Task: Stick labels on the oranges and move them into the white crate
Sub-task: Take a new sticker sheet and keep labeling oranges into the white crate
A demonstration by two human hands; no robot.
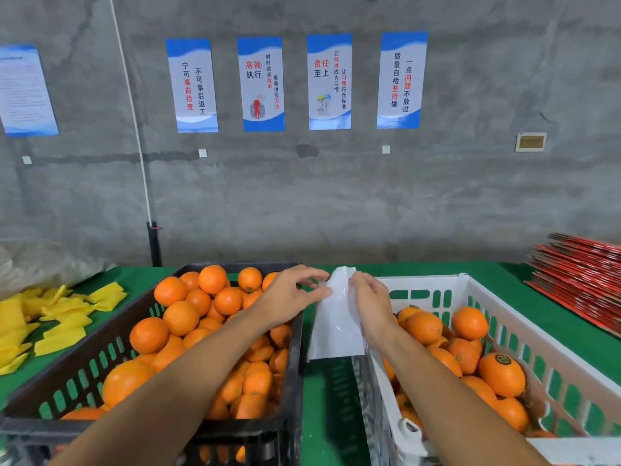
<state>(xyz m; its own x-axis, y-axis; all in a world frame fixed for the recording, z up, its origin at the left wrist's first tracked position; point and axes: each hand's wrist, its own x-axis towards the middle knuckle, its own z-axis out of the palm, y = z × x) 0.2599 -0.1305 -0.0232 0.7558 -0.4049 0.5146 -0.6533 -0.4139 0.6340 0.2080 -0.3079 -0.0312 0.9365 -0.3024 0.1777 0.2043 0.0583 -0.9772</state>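
Note:
A black crate (292, 381) on the left is heaped with unlabelled oranges (181, 317). The white crate (524, 317) on the right holds several oranges, one (502, 375) showing a dark round label on top. Between the crates, both hands hold up a white glossy label sheet (336, 327). My left hand (289, 297) pinches its top left edge with thumb and fingertips. My right hand (369, 304) grips its right edge. No labels show on the side of the sheet facing me.
A green cloth (329, 398) covers the table. Yellow foam sleeves (60, 317) lie scattered at the left, with a plastic bag behind them. Red flat cartons (581, 274) are stacked at the far right. A grey wall with posters stands behind the table.

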